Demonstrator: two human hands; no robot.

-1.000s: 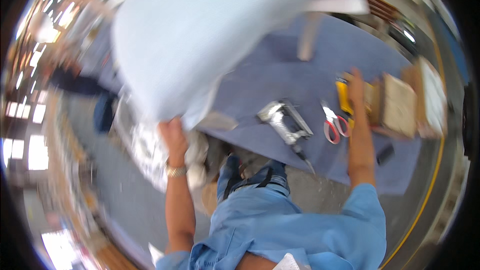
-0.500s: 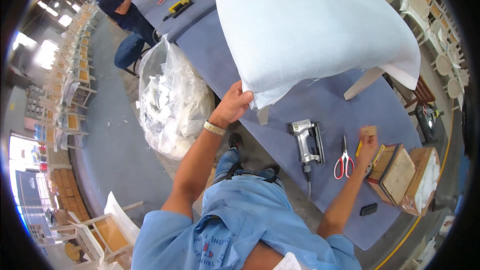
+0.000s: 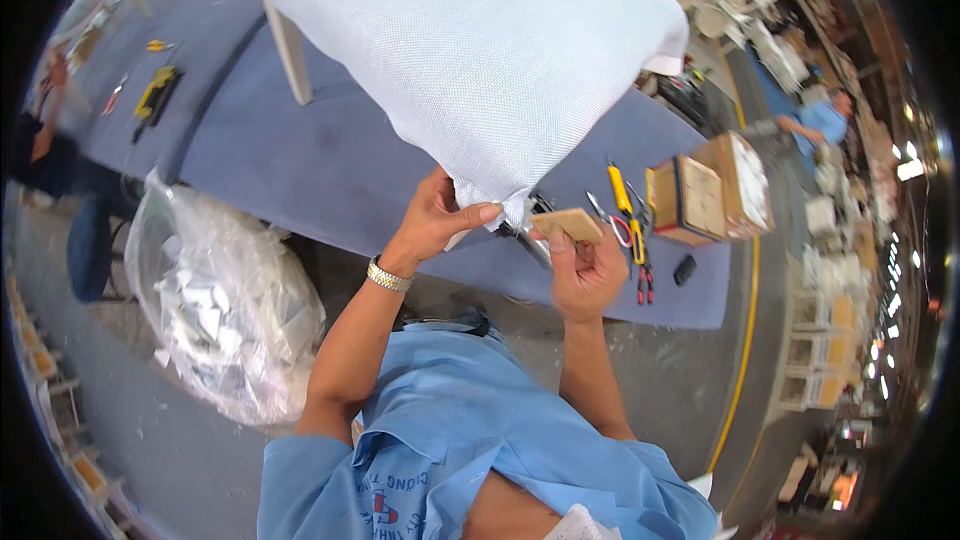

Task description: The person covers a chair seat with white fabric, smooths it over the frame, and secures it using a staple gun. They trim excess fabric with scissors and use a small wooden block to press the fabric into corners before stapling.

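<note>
A chair seat covered in pale blue-white woven fabric point(image 3: 480, 60) stands on the table, with one white leg point(image 3: 288, 55) visible at its left. My left hand point(image 3: 432, 220) pinches the gathered fabric at the seat's near corner between thumb and fingers. Just right of that corner, my right hand point(image 3: 588, 275) grips a small flat tan block point(image 3: 570, 224), which looks like wood. Behind the block, a metal staple gun point(image 3: 532, 248) is mostly hidden.
Right of my hands, the blue-covered table point(image 3: 330, 165) bears scissors point(image 3: 620, 231), red-handled pliers point(image 3: 646, 285), a yellow-handled tool point(image 3: 619, 190) and boxes point(image 3: 690, 202). A clear bag of scraps point(image 3: 225, 320) stands at left. People are at far left and far right point(image 3: 825, 126).
My right hand has brought the tan block from beside the boxes to the seat's corner. My left hand still pinches the fabric there. The view has swung to the right.
</note>
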